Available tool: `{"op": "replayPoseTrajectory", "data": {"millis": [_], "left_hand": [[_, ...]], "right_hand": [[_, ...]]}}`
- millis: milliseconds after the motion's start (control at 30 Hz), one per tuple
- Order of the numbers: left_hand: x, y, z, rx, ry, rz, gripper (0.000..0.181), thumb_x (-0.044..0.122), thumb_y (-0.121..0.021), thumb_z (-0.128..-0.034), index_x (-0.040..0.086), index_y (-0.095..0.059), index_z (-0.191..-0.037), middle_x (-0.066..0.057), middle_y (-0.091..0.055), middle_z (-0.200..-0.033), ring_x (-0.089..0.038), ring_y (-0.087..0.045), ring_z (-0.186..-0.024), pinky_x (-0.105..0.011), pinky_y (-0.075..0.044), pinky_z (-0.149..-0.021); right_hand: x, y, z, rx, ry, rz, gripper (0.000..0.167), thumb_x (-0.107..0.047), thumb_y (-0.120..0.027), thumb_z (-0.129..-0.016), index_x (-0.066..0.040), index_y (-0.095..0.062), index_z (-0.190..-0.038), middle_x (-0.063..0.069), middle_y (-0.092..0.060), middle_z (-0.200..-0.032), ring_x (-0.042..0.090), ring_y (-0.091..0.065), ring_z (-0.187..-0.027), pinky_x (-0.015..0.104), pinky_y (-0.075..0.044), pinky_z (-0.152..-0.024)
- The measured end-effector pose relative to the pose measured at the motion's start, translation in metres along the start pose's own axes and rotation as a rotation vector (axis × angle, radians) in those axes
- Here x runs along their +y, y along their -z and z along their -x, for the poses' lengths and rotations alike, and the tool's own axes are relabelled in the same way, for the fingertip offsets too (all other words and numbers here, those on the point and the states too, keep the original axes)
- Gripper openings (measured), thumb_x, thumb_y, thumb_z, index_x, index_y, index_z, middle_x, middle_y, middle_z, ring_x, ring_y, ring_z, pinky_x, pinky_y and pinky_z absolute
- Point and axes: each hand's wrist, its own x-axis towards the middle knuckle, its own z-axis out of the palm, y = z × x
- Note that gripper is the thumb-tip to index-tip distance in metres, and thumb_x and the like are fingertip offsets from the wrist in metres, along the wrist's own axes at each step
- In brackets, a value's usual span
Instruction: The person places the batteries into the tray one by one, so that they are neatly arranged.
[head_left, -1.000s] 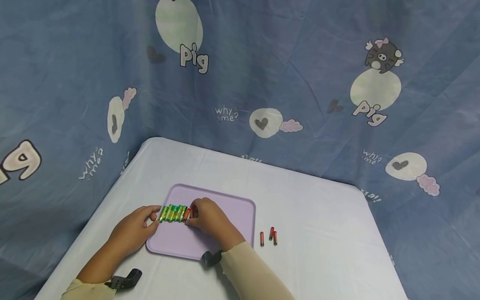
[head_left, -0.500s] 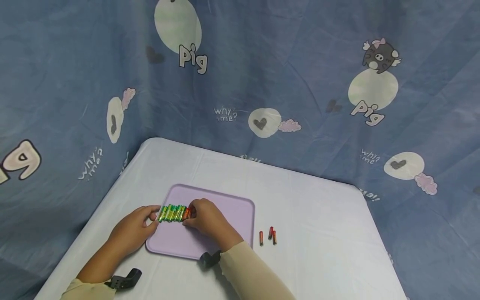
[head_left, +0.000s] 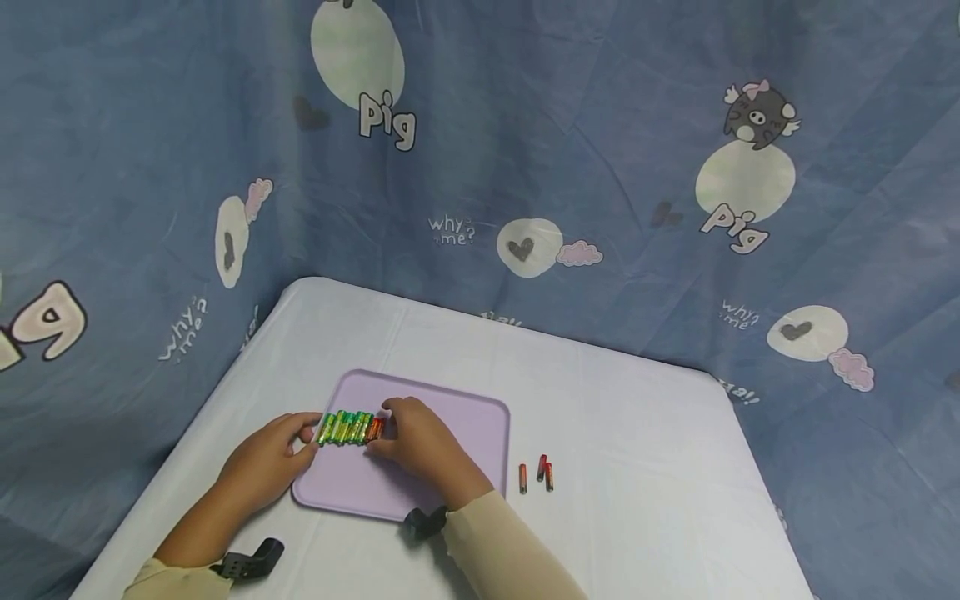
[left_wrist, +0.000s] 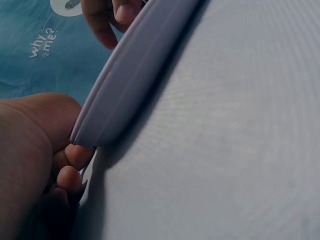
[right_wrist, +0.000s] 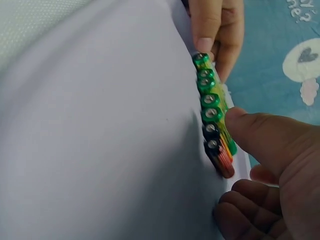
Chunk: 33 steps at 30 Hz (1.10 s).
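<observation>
A row of green batteries (head_left: 345, 427) lies side by side on the lilac tray (head_left: 360, 492), near its left rim. Two red batteries (head_left: 376, 429) continue the row at its right end. My left hand (head_left: 266, 458) holds the tray's left rim, its thumb beside the first green battery. Over the row's right end is my right hand (head_left: 423, 442), thumb and forefinger spread apart. In the right wrist view, the right thumb (right_wrist: 240, 125) is close to the batteries, with the other fingers loosely bent and holding nothing. Whether that thumb touches a battery is unclear.
Three loose red batteries (head_left: 543, 468) lie on the white tablecloth (head_left: 660, 483), right of the tray. A blue printed curtain (head_left: 600, 150) hangs behind the table. Each wrist wears a black camera, one near the tray's front rim.
My right hand has pushed a red battery left against the row, then loosened its fingers from it. The left hand has stayed at the rim.
</observation>
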Motion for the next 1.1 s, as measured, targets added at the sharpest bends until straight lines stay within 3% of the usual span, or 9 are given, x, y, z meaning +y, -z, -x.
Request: {"op": "replayPoseTrajectory", "data": {"millis": [367, 633, 1100], "left_hand": [[0.001, 0.003, -0.001, -0.001, 0.005, 0.003, 0.048, 0.021, -0.071, -0.0951, 0.007, -0.061, -0.14, 0.005, -0.06, -0.101, -0.011, -0.047, -0.078, -0.031, -0.037, -0.065], [0.0, 0.0, -0.002, 0.0, -0.002, -0.009, 0.048, 0.021, -0.072, -0.0944, 0.006, -0.062, -0.139, 0.005, -0.061, -0.101, -0.011, -0.048, -0.078, -0.031, -0.037, -0.065], [-0.001, -0.001, -0.003, -0.019, 0.018, -0.002, 0.05, 0.023, -0.069, -0.0955, 0.006, -0.06, -0.141, 0.004, -0.061, -0.103, -0.012, -0.048, -0.079, -0.03, -0.037, -0.065]], "right_hand": [[0.02, 0.012, 0.013, 0.028, 0.005, 0.017, 0.059, -0.041, -0.081, -0.092, -0.017, -0.061, -0.142, -0.004, -0.065, -0.121, 0.008, -0.062, -0.111, 0.028, -0.051, -0.101], [0.041, 0.026, 0.035, 0.105, -0.05, -0.068, 0.052, -0.034, -0.08, -0.093, -0.015, -0.063, -0.139, 0.0, -0.066, -0.122, 0.011, -0.063, -0.103, 0.032, -0.053, -0.094], [0.072, 0.037, 0.068, 0.193, -0.136, -0.057, 0.054, -0.031, -0.08, -0.093, -0.014, -0.062, -0.14, 0.002, -0.069, -0.125, 0.015, -0.066, -0.103, 0.037, -0.055, -0.091]]}}
